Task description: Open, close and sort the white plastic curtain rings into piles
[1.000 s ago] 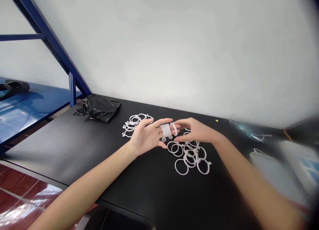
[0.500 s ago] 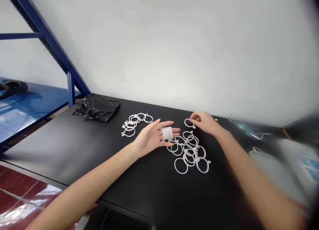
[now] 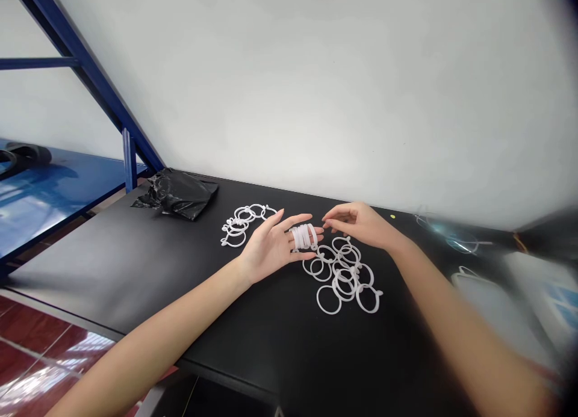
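The left hand (image 3: 271, 245) is lying palm up with fingers stretched open, gripping nothing. About four white plastic rings (image 3: 303, 236) are sitting threaded side by side on one of its middle fingers. The right hand (image 3: 361, 225) is hovering just beyond those fingertips, thumb and forefinger slightly parted with nothing showing between them. Two groups of loose rings are lying on the black table (image 3: 135, 266). A larger pile (image 3: 343, 275) of roughly a dozen, too overlapped for an exact count, is lying under the right wrist. A smaller cluster (image 3: 244, 219) of about seven is lying beyond the left hand. One crumpled black plastic bag (image 3: 176, 194) is resting near the table's far left corner.
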Demonstrator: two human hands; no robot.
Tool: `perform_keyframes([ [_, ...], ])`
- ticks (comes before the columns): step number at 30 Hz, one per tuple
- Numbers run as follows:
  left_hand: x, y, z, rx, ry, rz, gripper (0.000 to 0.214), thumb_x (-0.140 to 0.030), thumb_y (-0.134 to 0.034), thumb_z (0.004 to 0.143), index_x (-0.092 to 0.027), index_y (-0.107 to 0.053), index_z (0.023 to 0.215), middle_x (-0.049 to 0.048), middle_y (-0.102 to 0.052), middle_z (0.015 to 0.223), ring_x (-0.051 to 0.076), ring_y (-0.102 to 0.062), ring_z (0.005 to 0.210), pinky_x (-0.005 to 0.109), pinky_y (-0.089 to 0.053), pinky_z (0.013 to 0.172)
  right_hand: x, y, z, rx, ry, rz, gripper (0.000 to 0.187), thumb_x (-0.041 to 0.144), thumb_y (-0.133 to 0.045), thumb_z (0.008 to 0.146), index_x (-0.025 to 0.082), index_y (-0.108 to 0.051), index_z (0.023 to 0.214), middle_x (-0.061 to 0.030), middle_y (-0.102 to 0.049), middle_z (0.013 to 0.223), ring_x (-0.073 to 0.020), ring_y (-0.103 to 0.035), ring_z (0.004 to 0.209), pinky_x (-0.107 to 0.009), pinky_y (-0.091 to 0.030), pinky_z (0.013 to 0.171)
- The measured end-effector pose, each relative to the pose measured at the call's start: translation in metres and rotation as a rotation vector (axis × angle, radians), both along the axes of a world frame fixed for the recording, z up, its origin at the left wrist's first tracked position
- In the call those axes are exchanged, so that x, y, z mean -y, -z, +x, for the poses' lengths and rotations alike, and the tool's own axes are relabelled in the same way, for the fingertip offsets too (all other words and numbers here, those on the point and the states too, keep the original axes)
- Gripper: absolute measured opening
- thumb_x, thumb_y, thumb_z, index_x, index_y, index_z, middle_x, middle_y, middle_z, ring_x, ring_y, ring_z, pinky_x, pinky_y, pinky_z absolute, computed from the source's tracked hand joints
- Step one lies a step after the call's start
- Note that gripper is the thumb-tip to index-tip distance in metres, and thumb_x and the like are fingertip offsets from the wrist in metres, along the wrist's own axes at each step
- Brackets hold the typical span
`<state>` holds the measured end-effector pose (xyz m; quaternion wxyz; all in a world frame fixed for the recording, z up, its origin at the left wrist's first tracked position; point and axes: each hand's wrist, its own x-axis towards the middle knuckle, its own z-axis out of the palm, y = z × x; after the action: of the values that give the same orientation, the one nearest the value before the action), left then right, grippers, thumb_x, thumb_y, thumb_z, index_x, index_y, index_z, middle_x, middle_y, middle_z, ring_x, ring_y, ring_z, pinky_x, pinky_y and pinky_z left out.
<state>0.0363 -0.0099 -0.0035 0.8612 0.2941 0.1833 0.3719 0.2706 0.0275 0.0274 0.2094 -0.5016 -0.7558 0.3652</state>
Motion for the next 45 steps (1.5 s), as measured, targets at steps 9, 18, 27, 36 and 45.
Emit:
perform_keyframes([
  [9, -0.001, 0.003, 0.000, -0.063, -0.018, 0.046, 0.048, -0.049, -0.043, 0.095, -0.012, -0.063, 0.119, 0.0150, -0.064, 0.113, 0.026, -0.058, 0.109, 0.035, -0.052, 0.083, -0.015, 0.019, 0.024, 0.337, -0.006, -0.025, 0.016, 0.031, -0.066, 0.076, 0.017, -0.066, 0.069, -0.0034, -0.067, 0.065, -0.0168, -0.060, 0.061, -0.028, -0.044, 0.056],
  [18, 0.002, 0.001, 0.003, -0.070, -0.033, 0.056, 0.052, -0.049, -0.043, 0.095, -0.012, -0.055, 0.130, 0.0194, -0.060, 0.127, 0.031, -0.053, 0.120, 0.046, -0.042, 0.098, 0.006, -0.003, -0.007, -0.075, 0.069, -0.085, 0.016, 0.033, -0.065, 0.080, 0.018, -0.065, 0.079, -0.0034, -0.070, 0.071, -0.0125, -0.060, 0.053, -0.024, -0.043, 0.046],
  [27, -0.001, 0.001, 0.000, -0.042, -0.012, 0.049, 0.052, -0.052, -0.042, 0.094, -0.011, -0.069, 0.110, 0.0167, -0.063, 0.119, 0.028, -0.053, 0.117, 0.042, -0.044, 0.098, 0.020, 0.004, -0.033, -0.091, 0.029, 0.129, 0.017, 0.034, -0.062, 0.083, 0.019, -0.070, 0.080, -0.0027, -0.071, 0.072, -0.0166, -0.064, 0.065, -0.029, -0.051, 0.061],
  [36, 0.000, 0.003, 0.003, -0.195, -0.183, 0.233, 0.046, -0.051, -0.049, 0.092, -0.014, -0.075, 0.096, 0.0131, -0.065, 0.120, 0.030, -0.050, 0.124, 0.040, -0.045, 0.098, 0.017, -0.001, -0.030, -0.110, 0.122, -0.034, 0.024, 0.040, -0.062, 0.084, 0.018, -0.069, 0.085, -0.0076, -0.073, 0.081, -0.0169, -0.066, 0.062, -0.026, -0.052, 0.051],
  [45, 0.000, 0.005, 0.003, -0.145, -0.104, 0.181, 0.048, -0.054, -0.048, 0.091, -0.014, -0.072, 0.105, 0.0141, -0.067, 0.117, 0.031, -0.055, 0.118, 0.042, -0.046, 0.096, 0.016, 0.005, -0.032, -0.145, -0.015, -0.026, 0.019, 0.034, -0.060, 0.084, 0.018, -0.070, 0.087, -0.0045, -0.071, 0.078, -0.0156, -0.064, 0.068, -0.026, -0.050, 0.057],
])
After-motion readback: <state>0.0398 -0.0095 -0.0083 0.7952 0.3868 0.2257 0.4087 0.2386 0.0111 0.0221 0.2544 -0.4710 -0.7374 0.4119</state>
